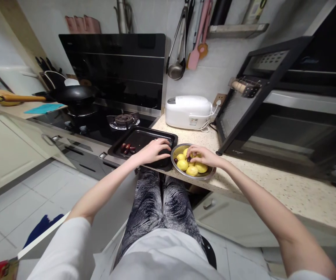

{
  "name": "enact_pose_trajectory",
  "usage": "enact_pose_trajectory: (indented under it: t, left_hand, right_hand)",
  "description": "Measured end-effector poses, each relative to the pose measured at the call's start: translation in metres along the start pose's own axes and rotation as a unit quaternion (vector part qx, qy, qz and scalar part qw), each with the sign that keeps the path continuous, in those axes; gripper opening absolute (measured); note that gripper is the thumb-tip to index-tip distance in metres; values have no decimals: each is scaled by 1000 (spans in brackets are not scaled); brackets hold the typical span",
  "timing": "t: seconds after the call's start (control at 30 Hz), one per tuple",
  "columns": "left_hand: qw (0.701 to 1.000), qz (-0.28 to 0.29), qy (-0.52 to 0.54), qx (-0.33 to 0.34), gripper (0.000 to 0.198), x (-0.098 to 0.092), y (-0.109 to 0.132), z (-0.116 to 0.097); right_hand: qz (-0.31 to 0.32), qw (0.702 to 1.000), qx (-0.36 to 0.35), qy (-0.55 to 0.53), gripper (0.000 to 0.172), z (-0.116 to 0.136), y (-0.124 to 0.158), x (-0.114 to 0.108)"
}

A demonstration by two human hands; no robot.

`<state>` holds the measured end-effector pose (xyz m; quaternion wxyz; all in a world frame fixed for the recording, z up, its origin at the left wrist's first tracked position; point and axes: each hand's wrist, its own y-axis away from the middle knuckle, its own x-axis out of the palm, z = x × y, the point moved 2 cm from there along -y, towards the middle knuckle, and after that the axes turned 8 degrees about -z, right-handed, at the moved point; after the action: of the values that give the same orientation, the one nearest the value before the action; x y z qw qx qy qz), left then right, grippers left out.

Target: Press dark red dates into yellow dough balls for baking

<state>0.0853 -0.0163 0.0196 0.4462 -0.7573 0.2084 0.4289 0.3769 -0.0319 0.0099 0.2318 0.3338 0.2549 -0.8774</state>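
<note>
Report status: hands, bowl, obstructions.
Right hand at dark piece in metal bowl, among yellow fruit. Left hand open over black tray. Reddish-brown pieces on tray's left. Nothing visibly blocking hands.

Above the left of the tray [143, 137], open air is leaving room to pass; the left hand [155, 151] is blocking its right side. Beyond the bowl [177, 151], the white appliance [185, 111] and oven [284, 134] are standing in the way.

Moderate, even light covers the worktop [298, 190]; the outer edges stretch and soften.
</note>
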Motion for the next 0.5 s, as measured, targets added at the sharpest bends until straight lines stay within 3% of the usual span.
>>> enact_pose_trajectory:
  t: [0.1,0.23,0.5]
  left_hand:
    - [998,59,-23,-4,28,19,-26,-20]
    - [990,111,-40,-79,12,31,-48,-27]
    - [989,90,-29,-116,4,28,-56,-37]
  right_hand:
    - [-15,1000,7,10,17,0,3,-2]
    - [-39,999,8,9,20,2,10,-8]
    - [-105,994,7,-13,22,9,5,-11]
